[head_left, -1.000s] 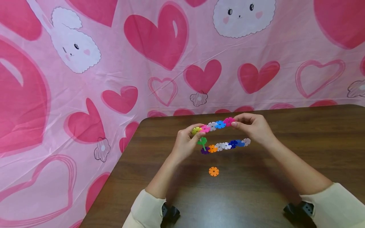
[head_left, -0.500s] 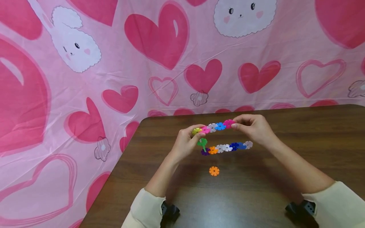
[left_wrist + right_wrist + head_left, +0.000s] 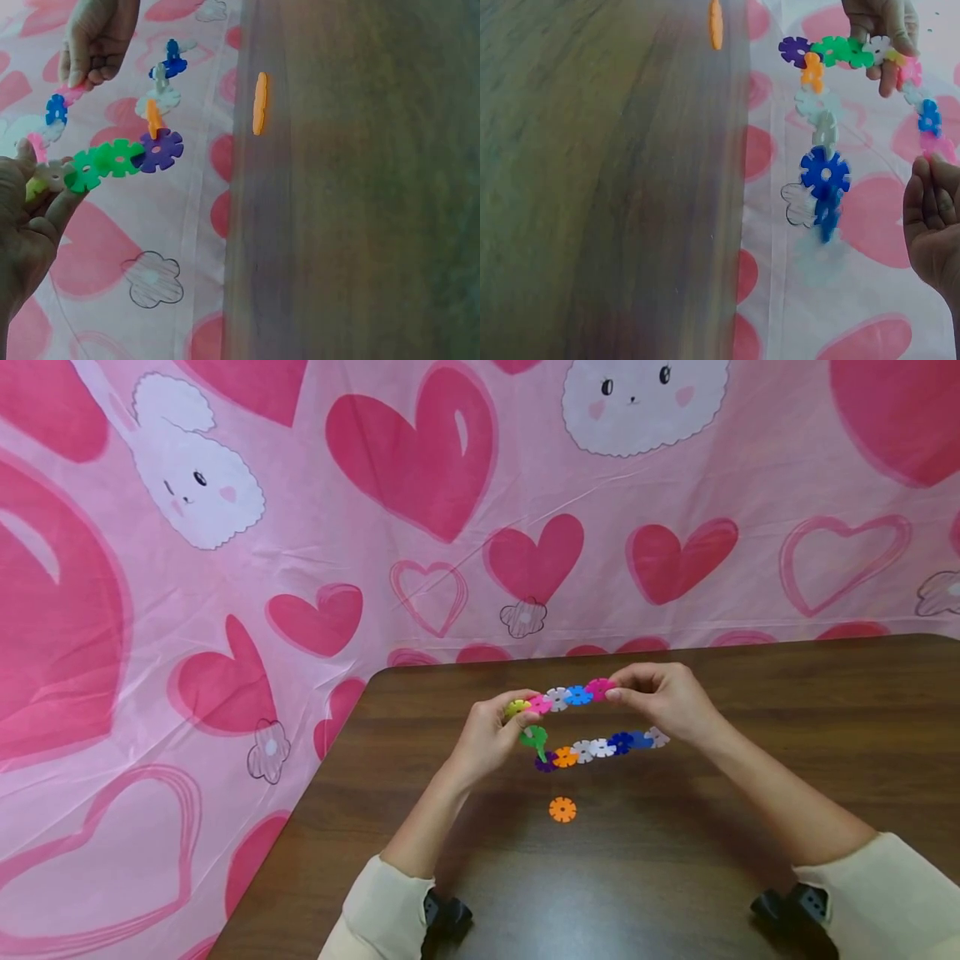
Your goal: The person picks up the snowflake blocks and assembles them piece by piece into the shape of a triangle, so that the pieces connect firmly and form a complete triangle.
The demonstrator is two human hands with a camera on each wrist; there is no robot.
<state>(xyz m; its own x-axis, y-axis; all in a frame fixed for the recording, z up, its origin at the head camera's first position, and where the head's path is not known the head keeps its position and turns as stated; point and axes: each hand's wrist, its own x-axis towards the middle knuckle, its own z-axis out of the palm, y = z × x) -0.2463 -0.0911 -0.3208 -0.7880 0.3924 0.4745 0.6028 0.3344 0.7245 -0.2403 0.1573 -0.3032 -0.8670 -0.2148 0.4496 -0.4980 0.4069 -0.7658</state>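
Both hands hold up one U-shaped chain of interlocking plastic snowflake discs. At its corner, my left hand pinches around a yellow disc and a white disc. My right hand pinches the deep pink disc at one end between thumb and fingertips. Between the hands run a light pink disc, a white one and a blue disc. From the left hand, green discs lead to a purple disc. An orange disc, white discs and dark blue discs follow, ending in a pale disc.
One loose orange disc stays apart, nearer the person than the chain. The brown wooden table extends beneath both forearms. Behind its far edge hangs a pink cloth with hearts and rabbits. Black wrist cameras sit below the pale sleeves.
The deep pink end has dipped slightly with the right hand. The lower row of the chain has swung a little to the right; both hands keep their hold.
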